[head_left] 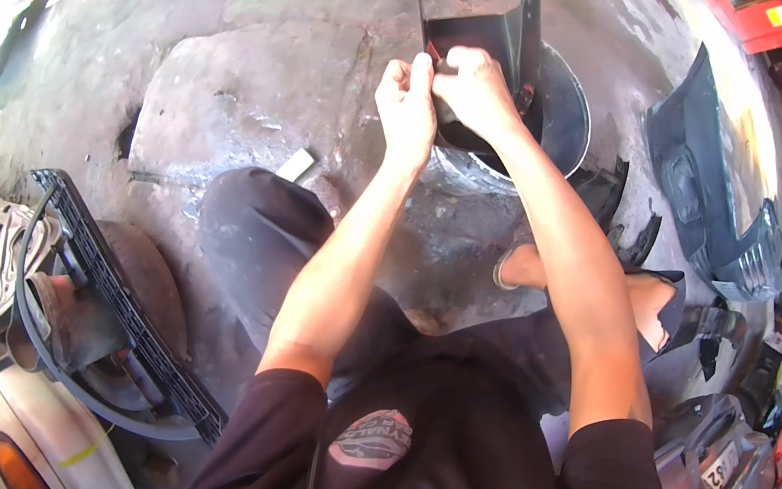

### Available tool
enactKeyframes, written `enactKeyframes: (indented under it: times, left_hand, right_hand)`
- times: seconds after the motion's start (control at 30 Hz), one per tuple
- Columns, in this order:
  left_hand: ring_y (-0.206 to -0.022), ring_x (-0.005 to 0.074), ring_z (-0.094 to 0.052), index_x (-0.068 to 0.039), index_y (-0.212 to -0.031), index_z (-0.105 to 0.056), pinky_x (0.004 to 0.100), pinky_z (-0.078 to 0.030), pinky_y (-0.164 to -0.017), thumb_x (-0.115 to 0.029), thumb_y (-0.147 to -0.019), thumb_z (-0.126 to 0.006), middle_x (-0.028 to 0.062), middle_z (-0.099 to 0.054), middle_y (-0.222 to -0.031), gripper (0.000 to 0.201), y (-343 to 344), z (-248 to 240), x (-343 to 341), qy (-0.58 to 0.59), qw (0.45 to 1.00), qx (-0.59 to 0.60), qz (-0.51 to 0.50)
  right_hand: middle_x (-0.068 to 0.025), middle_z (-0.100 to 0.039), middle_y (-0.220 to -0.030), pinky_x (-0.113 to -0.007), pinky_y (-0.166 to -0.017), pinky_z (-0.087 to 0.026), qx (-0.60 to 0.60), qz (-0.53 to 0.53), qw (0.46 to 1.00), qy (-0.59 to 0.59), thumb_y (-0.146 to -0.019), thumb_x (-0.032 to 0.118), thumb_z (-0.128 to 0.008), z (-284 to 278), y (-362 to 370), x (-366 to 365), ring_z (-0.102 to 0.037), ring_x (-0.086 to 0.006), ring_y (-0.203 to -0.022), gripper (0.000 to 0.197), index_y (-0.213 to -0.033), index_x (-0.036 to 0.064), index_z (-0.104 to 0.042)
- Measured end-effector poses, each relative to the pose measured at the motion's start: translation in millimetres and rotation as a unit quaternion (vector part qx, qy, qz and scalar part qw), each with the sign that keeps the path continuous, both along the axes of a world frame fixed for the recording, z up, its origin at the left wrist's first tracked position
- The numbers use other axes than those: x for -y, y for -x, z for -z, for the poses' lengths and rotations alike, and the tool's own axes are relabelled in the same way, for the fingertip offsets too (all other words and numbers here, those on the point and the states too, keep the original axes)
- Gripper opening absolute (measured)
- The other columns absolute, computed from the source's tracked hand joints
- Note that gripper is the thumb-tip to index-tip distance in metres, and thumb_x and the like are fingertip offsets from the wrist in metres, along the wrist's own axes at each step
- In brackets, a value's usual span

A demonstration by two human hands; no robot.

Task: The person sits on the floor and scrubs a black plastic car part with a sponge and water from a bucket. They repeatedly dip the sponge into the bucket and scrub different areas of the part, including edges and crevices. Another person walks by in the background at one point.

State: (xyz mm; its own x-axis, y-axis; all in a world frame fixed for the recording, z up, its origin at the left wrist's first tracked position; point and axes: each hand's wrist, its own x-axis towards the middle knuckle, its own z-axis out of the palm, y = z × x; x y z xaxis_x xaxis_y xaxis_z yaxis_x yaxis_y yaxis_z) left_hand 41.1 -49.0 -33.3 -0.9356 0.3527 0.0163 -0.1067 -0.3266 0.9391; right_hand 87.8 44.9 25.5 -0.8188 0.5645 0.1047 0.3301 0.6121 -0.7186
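A black plastic part (484, 31), angular with upright edges, rests in or on a round metal tub (569, 109) in front of me. My left hand (406, 110) is closed at the part's near left edge, thumb up and fingers curled around that edge. Close beside it, my right hand (478, 91) is curled in a pinch over the same near edge. Whatever sits between the right fingertips is hidden or too small to name. The two hands almost touch.
A large dark bumper piece (694, 179) lies at the right, with black broken pieces (639, 241) nearer the tub. At the left are a black grille (130, 297) and a pale car part (40, 425). A small white block (296, 166) lies beside my left knee (265, 210) on the concrete floor (225, 68).
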Motion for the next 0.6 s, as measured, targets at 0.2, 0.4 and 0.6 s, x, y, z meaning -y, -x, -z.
enactKeyframes:
  times: [0.2,0.4,0.6]
  left_hand:
    - [-0.072,0.0039,-0.046,-0.007,-0.081,-0.057,0.0224,-0.039,-0.064,-0.025,-0.104,-0.066,-0.0046,-0.056,-0.077,0.03,0.2,7.4,-1.1,-0.014,1.0,0.008,0.025]
    - [-0.068,0.0045,-0.039,-0.009,-0.077,-0.053,0.025,-0.034,-0.06,-0.025,-0.106,-0.062,-0.0057,-0.049,-0.073,0.034,9.0,12.8,1.7,-0.035,0.997,0.069,0.027]
    - [-0.08,0.0144,-0.061,-0.007,-0.106,-0.064,0.0328,-0.05,-0.075,-0.029,-0.108,-0.053,0.0015,-0.063,-0.092,0.025,12.7,36.1,3.1,-0.15,0.964,0.205,0.082]
  right_hand:
    - [-0.0238,-0.06,-0.07,-0.043,-0.064,-0.049,0.018,0.039,0.999,-0.03,-0.078,0.017,-0.073,5.1,-9.8,-0.5,-0.064,-0.0259,-0.065,0.028,-0.075,-0.0053,-0.056]
    - [-0.0214,-0.065,-0.071,-0.041,-0.065,-0.051,0.047,-0.083,0.995,-0.026,-0.076,0.015,-0.073,5.2,-21.9,12.5,-0.068,-0.0275,-0.067,0.02,-0.079,-0.003,-0.064]
    - [-0.0178,-0.073,-0.083,-0.04,-0.073,-0.055,0.035,0.017,0.999,-0.006,-0.079,0.017,-0.078,13.6,9.3,-1.0,-0.073,-0.0286,-0.08,0.022,-0.092,-0.0002,-0.073]
